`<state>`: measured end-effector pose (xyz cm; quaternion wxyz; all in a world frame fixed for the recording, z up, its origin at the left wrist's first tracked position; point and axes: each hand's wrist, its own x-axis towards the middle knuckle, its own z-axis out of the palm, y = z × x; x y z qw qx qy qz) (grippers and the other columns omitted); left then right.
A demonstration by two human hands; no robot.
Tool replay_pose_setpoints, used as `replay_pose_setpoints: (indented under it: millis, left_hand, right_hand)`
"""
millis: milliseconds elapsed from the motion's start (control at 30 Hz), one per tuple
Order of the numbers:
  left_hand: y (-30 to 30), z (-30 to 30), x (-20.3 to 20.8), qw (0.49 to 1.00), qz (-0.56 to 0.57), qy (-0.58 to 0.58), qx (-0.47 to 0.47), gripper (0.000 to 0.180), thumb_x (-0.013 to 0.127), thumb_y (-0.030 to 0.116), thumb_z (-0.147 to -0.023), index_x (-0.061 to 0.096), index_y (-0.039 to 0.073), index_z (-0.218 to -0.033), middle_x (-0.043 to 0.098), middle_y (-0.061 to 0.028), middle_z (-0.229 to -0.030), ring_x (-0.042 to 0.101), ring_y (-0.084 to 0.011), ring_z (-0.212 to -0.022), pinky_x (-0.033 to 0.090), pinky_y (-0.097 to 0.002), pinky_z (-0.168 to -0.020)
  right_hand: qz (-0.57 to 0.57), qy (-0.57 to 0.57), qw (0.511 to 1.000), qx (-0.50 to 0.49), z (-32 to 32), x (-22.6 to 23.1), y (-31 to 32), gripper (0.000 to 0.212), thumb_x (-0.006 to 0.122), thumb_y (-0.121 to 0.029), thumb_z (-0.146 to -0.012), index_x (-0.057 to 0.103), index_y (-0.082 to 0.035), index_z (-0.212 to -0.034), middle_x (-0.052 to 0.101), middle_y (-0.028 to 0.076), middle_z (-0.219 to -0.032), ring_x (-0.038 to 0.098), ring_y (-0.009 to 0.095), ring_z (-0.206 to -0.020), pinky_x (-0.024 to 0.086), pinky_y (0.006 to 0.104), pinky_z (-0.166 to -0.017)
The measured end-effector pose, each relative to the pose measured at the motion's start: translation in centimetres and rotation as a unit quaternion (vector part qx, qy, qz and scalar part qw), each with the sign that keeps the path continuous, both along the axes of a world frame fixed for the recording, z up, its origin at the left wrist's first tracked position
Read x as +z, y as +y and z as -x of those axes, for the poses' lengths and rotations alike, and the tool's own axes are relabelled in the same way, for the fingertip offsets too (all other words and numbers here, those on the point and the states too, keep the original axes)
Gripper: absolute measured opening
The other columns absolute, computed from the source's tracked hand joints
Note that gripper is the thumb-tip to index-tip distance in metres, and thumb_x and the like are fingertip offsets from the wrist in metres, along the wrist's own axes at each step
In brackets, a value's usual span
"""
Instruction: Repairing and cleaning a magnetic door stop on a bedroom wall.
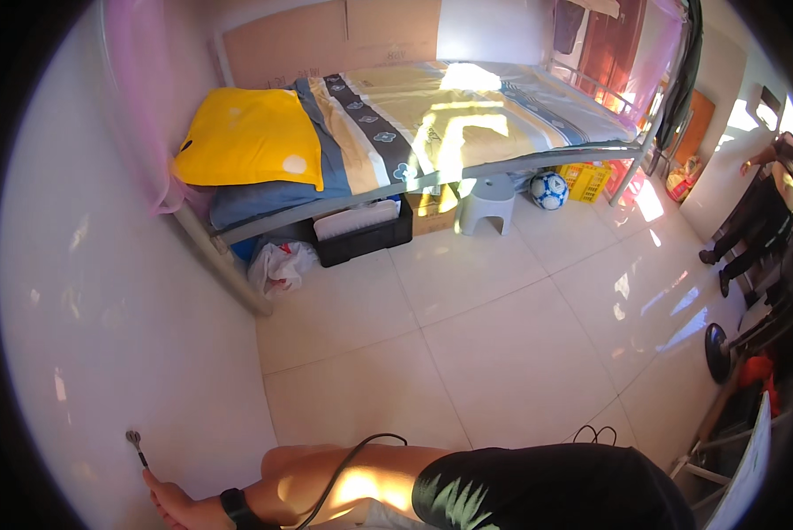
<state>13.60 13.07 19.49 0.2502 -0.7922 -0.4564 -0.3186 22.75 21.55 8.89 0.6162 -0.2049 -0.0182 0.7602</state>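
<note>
At the lower left, my left hand, with a black band at the wrist, is close to the white wall. Its closed fingertips grip a small tool with a thin dark shaft and a rounded metal head pointing up; its exact kind is too small to make out. A dark cord curves over my bare leg beside the black shorts. My right hand is out of view.
Ahead stands a metal-framed bed with a yellow pillow. A black crate, a white stool and a ball are at its lower edge. A person stands at far right, beyond a round black base.
</note>
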Motion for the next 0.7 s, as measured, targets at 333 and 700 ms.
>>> replay_pose_setpoints:
  millis: [333,700]
  left_hand:
    - [9.0,1.5,-7.9,0.914,0.138,-0.363,-0.113,0.027,0.061,-0.014,-0.077,0.067,-0.002,-0.101,0.057,-0.0163,-0.097,0.062,-0.0290,-0.084,0.055,-0.0375,-0.065]
    - [1.4,8.7,-20.3,0.942,0.070,0.322,-0.061,0.034,0.042,0.015,-0.098,0.061,-0.009,-0.114,0.058,-0.0313,-0.116,0.056,-0.0446,-0.105,0.046,-0.0472,-0.093]
  right_hand:
    - [0.020,0.017,0.997,-0.067,-1.3,3.1,-1.5,0.057,0.039,-0.073,-0.091,0.031,-0.022,-0.066,0.025,-0.008,-0.057,0.021,0.008,-0.043,0.015,0.0281,-0.039]
    - [-0.005,0.037,0.999,-0.004,-2.6,1.3,-2.7,0.053,0.043,-0.069,-0.092,0.034,-0.023,-0.066,0.028,-0.010,-0.058,0.023,0.007,-0.044,0.018,0.0241,-0.041]
